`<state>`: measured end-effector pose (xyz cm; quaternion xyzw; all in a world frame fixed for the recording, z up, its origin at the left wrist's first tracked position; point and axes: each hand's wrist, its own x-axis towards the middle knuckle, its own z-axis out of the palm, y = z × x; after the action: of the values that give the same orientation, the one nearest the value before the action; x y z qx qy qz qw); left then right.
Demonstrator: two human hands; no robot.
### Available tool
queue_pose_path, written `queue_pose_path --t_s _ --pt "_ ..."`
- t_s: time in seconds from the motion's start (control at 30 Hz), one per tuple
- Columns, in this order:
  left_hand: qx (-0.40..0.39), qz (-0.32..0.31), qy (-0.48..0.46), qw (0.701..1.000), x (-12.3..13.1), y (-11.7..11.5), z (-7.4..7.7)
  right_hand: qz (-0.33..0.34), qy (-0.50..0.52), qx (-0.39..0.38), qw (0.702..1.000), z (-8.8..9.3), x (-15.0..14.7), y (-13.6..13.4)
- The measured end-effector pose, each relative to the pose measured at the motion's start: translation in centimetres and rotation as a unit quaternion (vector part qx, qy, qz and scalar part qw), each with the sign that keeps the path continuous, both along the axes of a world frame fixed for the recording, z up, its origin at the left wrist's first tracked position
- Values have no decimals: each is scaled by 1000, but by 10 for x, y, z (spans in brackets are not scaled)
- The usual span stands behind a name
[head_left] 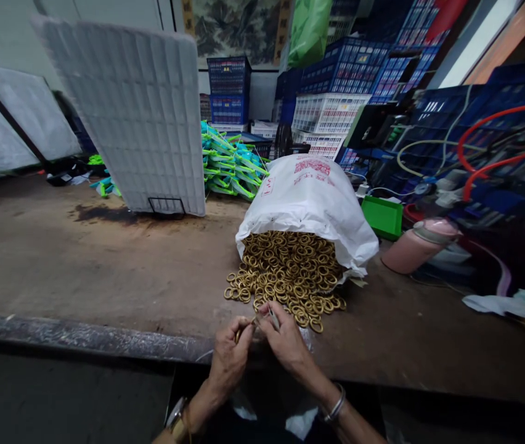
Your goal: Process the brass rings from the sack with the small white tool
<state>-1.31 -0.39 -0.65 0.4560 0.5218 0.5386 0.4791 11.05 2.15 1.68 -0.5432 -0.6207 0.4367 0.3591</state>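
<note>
My left hand (230, 353) is closed on a brass-coloured ring (238, 335) at the table's front edge. My right hand (287, 343) meets it fingertip to fingertip, closed around a small, thin metal tool (273, 319) whose exact kind I cannot make out. The fingers partly cover the spot where tool and ring come together. Just beyond both hands, a heap of brass-coloured rings (290, 271) spills onto the table from the mouth of a white woven sack (309, 194) lying on its side.
A padded white panel (137, 117) stands upright on the wooden table (82, 271), left of a pile of green and blue plastic pieces (230, 163). To the right are a green tray (381, 217), a pink bottle (419, 245) and red hoses (470, 179). Stacked crates (229, 92) fill the back.
</note>
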Motion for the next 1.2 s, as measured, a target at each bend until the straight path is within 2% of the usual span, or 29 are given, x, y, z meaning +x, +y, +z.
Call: queue_pose_path --t_s 0.1,0.2,0.37,0.5,0.6,0.77,0.9,1.03,1.1,1.2 --pt "27 -20 35 999 0 -1 4 16 -61 41 997 4 1 0" --pt "11 -43 21 999 1 -1 8 9 -67 31 997 0 -1 1" --pt "-132 -118 -99 979 3 0 6 14 8 -6 1000 -5 0 3" --pt "-151 -126 -174 965 5 0 5 7 19 -28 999 -10 7 6" --pt "-148 -115 -168 968 6 0 8 -5 -69 22 997 -17 12 6" --pt "-151 -101 -142 973 9 3 12 64 -212 102 970 -22 13 -2" --pt "-132 -100 -122 979 10 5 10 73 -277 108 952 -18 12 -5" --pt "-115 -104 -100 983 8 5 6 90 -300 98 945 -14 10 -4" --pt "-121 -110 -91 982 6 3 8 95 -315 92 940 -15 11 -2" --pt "-155 -146 -87 973 3 -7 19 60 -381 73 920 -20 18 5"
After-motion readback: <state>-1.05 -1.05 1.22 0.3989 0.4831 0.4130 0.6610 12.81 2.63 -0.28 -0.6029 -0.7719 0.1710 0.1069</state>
